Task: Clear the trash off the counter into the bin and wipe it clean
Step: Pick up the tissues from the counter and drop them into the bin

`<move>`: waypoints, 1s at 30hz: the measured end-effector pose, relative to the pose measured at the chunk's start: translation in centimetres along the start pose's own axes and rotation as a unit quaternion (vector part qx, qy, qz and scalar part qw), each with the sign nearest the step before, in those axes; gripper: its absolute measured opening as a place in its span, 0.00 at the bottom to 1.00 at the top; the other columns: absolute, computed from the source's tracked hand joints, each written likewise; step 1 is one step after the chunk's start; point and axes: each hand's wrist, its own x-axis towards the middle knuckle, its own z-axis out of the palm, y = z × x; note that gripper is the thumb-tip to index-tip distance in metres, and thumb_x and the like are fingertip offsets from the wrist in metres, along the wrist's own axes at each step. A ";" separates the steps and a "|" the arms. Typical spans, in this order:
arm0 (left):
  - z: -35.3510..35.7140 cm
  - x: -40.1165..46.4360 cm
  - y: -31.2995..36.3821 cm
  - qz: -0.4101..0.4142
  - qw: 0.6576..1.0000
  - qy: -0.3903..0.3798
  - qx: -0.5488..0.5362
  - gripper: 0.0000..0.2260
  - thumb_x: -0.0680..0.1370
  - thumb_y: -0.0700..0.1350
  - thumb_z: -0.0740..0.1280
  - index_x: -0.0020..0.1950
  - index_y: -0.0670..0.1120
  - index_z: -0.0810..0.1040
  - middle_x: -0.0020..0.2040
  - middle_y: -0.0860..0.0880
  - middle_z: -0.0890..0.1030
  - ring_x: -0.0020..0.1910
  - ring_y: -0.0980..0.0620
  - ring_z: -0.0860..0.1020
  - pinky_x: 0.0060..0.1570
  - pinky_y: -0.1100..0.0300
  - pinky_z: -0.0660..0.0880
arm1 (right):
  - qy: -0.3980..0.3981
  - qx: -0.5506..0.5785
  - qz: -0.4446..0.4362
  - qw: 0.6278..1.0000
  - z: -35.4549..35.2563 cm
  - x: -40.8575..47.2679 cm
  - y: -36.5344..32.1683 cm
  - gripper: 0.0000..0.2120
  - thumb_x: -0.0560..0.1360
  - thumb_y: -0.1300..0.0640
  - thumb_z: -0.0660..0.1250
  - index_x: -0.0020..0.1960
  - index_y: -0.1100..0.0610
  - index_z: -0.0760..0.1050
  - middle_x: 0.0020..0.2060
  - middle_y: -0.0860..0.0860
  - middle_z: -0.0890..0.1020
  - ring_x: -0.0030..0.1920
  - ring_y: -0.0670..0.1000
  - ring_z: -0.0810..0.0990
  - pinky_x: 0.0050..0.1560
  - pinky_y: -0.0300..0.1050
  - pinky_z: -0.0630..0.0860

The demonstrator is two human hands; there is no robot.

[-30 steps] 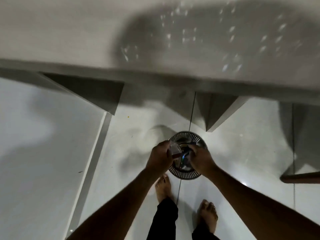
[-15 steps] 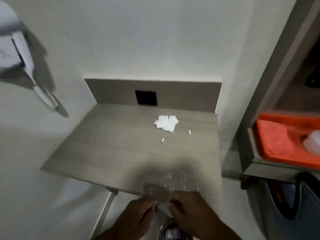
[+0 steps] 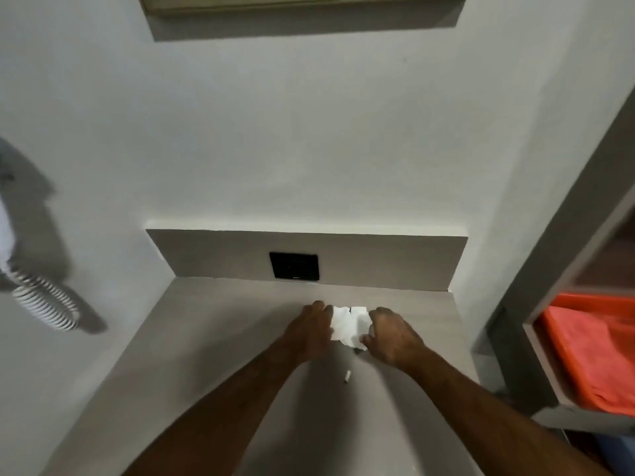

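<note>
The left hand (image 3: 311, 329) lies on the table (image 3: 213, 355) at the left edge of the white paper scraps (image 3: 348, 326), its fingers curled down against that edge; whether they pinch paper yet cannot be told. The scraps lie flat as a small overlapping cluster toward the back of the table, in front of the black socket plate (image 3: 294, 266). The right hand (image 3: 391, 334) bears on the cluster's right edge, fingers bent and closing inward. Judged step: gathering the scraps between both hands for transfer to the bin, which is not in view. Recommended method: draw both hands together flat along the surface so loose pieces bunch rather than scatter, then secure the bundle in one hand. One small white fragment (image 3: 348, 376) lies apart, nearer the person, between the forearms, and needs a separate pick. Wiping is not yet begun. Surface: grey wood-grain laminate with matching upstand, otherwise bare. Room: plain pale wall; a coiled white cord (image 3: 46, 304) hangs at left; at right, a shelf unit (image 3: 549, 338) holds an orange tray (image 3: 594, 352).
</note>
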 end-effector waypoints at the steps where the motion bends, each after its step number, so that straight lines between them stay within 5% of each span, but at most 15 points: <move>1: 0.7 1.7 -0.2 0.006 1.000 -0.024 -0.002 0.24 0.81 0.46 0.62 0.76 0.42 0.62 0.75 0.40 0.65 0.71 0.38 0.68 0.70 0.47 0.69 | -0.010 -0.002 0.003 1.000 1.2 1.3 0.0 0.25 0.72 0.49 0.72 0.66 0.58 0.73 0.64 0.57 0.77 0.61 0.58 0.79 0.60 0.47 0.76; 3: 2.2 4.1 -0.5 0.026 0.998 -0.062 0.013 0.29 0.81 0.47 0.63 0.80 0.48 0.56 0.79 0.40 0.57 0.73 0.36 0.65 0.72 0.44 0.68 | -0.033 0.007 0.005 0.999 3.3 3.2 0.3 0.36 0.71 0.50 0.74 0.74 0.59 0.63 0.74 0.58 0.67 0.68 0.60 0.74 0.68 0.49 0.72; 5: 3.4 5.3 -0.7 0.057 0.994 -0.077 0.056 0.27 0.81 0.45 0.63 0.79 0.50 0.59 0.78 0.41 0.61 0.73 0.37 0.65 0.71 0.44 0.68 | -0.043 -0.002 0.005 0.999 4.7 4.3 0.8 0.40 0.72 0.51 0.73 0.78 0.57 0.56 0.79 0.59 0.59 0.72 0.62 0.70 0.71 0.52 0.70; 10: 5.0 5.1 -1.7 0.032 0.995 -0.026 0.090 0.14 0.80 0.43 0.59 0.64 0.46 0.76 0.65 0.45 0.77 0.66 0.42 0.72 0.65 0.51 0.69 | -0.008 -0.080 -0.003 0.997 6.1 4.9 1.2 0.19 0.75 0.56 0.65 0.66 0.56 0.73 0.62 0.58 0.77 0.58 0.60 0.80 0.58 0.50 0.80; 14: 4.7 3.8 -1.7 -0.034 0.998 0.052 -0.020 0.11 0.76 0.42 0.61 0.53 0.42 0.81 0.55 0.42 0.82 0.58 0.43 0.77 0.58 0.53 0.74 | 0.025 -0.074 0.029 0.997 6.3 4.2 0.3 0.12 0.75 0.54 0.64 0.56 0.55 0.79 0.52 0.56 0.82 0.52 0.58 0.84 0.52 0.47 0.81; 17: 3.4 1.4 -0.6 -0.097 0.982 0.127 -0.099 0.10 0.78 0.41 0.65 0.55 0.41 0.83 0.55 0.38 0.83 0.57 0.39 0.80 0.57 0.51 0.75 | 0.091 0.032 0.055 0.994 4.9 2.0 -0.2 0.13 0.73 0.46 0.65 0.44 0.55 0.81 0.44 0.57 0.83 0.44 0.59 0.85 0.43 0.45 0.80; 21: 1.4 -5.1 2.7 -0.150 0.924 0.261 -0.237 0.06 0.75 0.41 0.72 0.50 0.42 0.81 0.43 0.45 0.87 0.46 0.42 0.84 0.48 0.55 0.78 | 0.142 0.201 0.083 0.966 3.4 -4.2 0.4 0.17 0.68 0.51 0.72 0.28 0.51 0.66 0.26 0.48 0.77 0.32 0.54 0.77 0.29 0.37 0.65; 24: 3.3 -13.1 6.8 -0.197 0.876 0.320 -0.304 0.11 0.70 0.49 0.76 0.42 0.54 0.73 0.32 0.56 0.82 0.36 0.58 0.82 0.35 0.73 0.71 | 0.171 0.306 0.099 0.931 4.4 -11.8 3.1 0.15 0.64 0.56 0.74 0.32 0.54 0.66 0.23 0.49 0.73 0.26 0.47 0.70 0.27 0.33 0.67; 26: 5.5 -18.8 9.8 -0.208 0.855 0.344 -0.326 0.13 0.67 0.56 0.75 0.39 0.55 0.72 0.39 0.60 0.83 0.36 0.63 0.82 0.35 0.77 0.71 | 0.183 0.334 0.084 0.921 5.7 -17.3 4.5 0.13 0.62 0.54 0.75 0.35 0.53 0.70 0.27 0.51 0.76 0.27 0.47 0.72 0.28 0.31 0.68; 30: 13.7 -28.5 15.1 -0.158 0.878 0.311 -0.327 0.07 0.66 0.49 0.77 0.36 0.56 0.80 0.43 0.63 0.85 0.36 0.67 0.83 0.34 0.73 0.78 | 0.213 0.353 0.053 0.910 10.5 -28.2 5.9 0.09 0.60 0.47 0.70 0.39 0.43 0.73 0.30 0.44 0.81 0.25 0.39 0.75 0.29 0.25 0.70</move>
